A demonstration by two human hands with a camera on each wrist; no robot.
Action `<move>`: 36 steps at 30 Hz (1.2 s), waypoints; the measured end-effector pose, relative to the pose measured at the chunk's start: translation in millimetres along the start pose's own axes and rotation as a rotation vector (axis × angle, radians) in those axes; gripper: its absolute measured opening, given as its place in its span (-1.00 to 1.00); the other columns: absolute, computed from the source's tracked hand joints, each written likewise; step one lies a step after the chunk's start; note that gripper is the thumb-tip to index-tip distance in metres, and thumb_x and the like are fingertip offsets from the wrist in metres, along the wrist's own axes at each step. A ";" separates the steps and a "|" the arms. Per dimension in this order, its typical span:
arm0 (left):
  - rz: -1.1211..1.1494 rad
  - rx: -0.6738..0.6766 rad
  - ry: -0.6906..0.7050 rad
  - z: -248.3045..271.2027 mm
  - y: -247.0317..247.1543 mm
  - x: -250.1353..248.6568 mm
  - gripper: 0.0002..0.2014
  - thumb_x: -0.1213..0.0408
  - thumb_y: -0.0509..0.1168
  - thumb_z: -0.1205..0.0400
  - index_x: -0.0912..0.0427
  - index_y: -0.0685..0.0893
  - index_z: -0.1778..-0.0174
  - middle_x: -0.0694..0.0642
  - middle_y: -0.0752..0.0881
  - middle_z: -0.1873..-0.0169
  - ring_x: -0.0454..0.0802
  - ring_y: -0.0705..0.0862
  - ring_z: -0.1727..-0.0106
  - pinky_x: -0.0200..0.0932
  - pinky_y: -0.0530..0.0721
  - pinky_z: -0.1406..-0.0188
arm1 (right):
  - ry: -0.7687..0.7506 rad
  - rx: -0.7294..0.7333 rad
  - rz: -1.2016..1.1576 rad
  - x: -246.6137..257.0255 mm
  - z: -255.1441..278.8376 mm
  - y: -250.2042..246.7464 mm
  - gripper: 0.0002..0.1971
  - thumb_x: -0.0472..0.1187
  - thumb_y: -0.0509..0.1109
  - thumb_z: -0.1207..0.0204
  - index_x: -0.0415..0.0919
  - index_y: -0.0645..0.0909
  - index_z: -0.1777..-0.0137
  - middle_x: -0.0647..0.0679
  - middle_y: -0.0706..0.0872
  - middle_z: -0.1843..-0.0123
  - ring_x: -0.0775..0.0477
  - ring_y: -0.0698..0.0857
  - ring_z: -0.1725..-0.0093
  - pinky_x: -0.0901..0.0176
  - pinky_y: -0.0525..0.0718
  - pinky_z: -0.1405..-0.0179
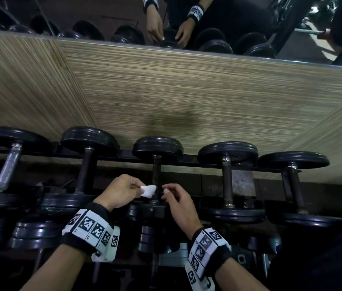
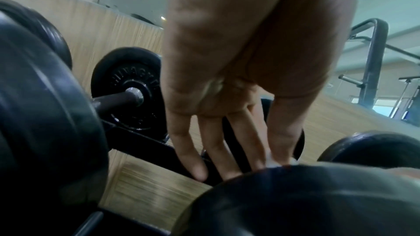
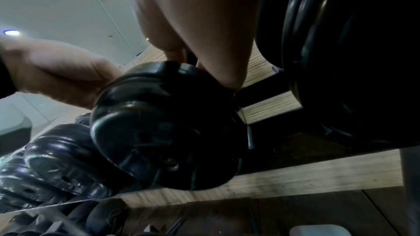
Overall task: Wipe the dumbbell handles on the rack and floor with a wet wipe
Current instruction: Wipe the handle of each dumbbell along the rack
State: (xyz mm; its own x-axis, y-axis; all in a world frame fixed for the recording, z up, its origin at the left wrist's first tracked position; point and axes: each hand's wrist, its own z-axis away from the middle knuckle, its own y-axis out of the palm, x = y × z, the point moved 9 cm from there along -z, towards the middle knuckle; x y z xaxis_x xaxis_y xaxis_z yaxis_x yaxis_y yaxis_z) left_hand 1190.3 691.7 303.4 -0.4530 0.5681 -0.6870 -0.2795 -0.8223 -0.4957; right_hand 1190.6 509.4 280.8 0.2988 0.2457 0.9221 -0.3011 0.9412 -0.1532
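left hand (image 1: pixel 118 192) pinches wet wipe (image 1: pixel 148 190) beside dumbbell handle (image 1: pixel 156 175) (middle one); right hand (image 1: pixel 178 203) seemingly loose, empty.

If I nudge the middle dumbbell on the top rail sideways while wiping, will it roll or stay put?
Likely stays put: the middle dumbbell spans two rack rails on its round plates, so it could roll along them, but stacked plates suggest it is heavy. The wet wipe, pinched by the left hand, looks soft and should add little push. The right hand is near enough to steady it.
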 end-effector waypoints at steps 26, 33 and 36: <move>0.553 -0.659 -0.225 14.7 24.1 52.1 -0.68 -0.15 0.12 -0.39 -0.11 0.73 0.35 -0.19 0.80 0.36 -0.08 0.75 0.10 0.16 0.65 -0.21 | 0.120 -0.052 0.250 -3.4 -127.9 7.9 -0.79 -0.24 0.37 -0.64 -0.24 0.79 -0.16 -0.16 0.85 -0.05 -0.21 0.78 -0.08 -0.10 0.73 -0.21; 0.542 -0.661 -0.218 12.1 25.0 54.1 -0.73 -0.09 0.14 -0.46 -0.14 0.73 0.33 -0.21 0.80 0.37 -0.06 0.77 0.10 0.17 0.68 -0.18 | 0.014 -0.128 0.248 15.0 -112.5 0.0 -0.77 -0.25 0.33 -0.69 -0.24 0.80 -0.19 -0.10 0.84 -0.05 -0.05 0.75 -0.05 0.26 0.56 0.00; 0.535 -0.670 -0.205 11.7 24.3 54.1 -0.73 -0.11 0.13 -0.44 -0.19 0.72 0.33 -0.23 0.80 0.37 -0.05 0.78 0.08 0.17 0.68 -0.17 | -0.082 -0.186 0.275 29.3 -97.5 -4.8 -0.75 -0.20 0.31 -0.72 -0.28 0.80 -0.08 -0.05 0.80 0.12 0.02 0.70 0.11 0.30 0.47 0.14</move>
State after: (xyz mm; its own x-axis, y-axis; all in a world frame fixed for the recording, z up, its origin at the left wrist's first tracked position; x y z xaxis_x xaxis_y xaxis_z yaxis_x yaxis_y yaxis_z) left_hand 1149.2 702.1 260.4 -0.5419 0.0422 -0.8394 0.5398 -0.7480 -0.3861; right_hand 1289.2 534.7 273.9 0.1537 0.4839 0.8615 -0.1880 0.8703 -0.4552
